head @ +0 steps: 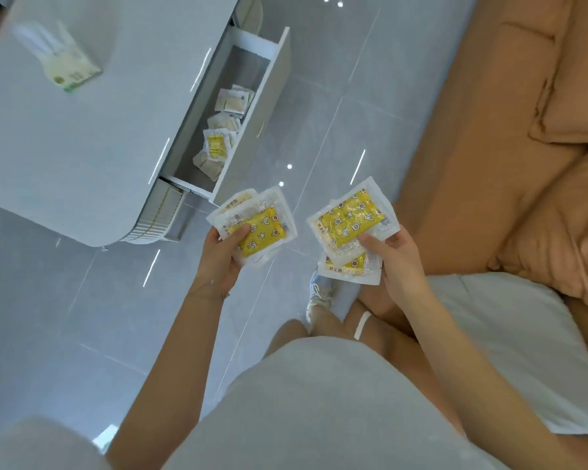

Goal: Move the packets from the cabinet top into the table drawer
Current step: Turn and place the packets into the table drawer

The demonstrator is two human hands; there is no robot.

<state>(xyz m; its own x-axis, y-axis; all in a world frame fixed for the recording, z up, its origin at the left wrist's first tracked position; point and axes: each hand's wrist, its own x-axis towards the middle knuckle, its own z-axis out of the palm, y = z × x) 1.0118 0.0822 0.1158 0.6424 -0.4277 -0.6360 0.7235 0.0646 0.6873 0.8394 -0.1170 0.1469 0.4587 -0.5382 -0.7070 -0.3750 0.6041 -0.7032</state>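
Holding two small stacks, I have the left hand (223,256) clamped on the left packets (255,228) and the right hand (396,257) pinching the right packets (348,218), both above the floor just off the bench (82,137) corner. They look light, thin, floppy and slick, so I'd judge thumb-over-face grips near the sealed edges safest. The open drawer (274,83) already holds several loose packets (218,137).

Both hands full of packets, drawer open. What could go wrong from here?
1. The right hand pinches a loose fan of packets; the lower one could slip to the floor.
2. The drawer opening is narrow, so a toss from the left hand may miss.
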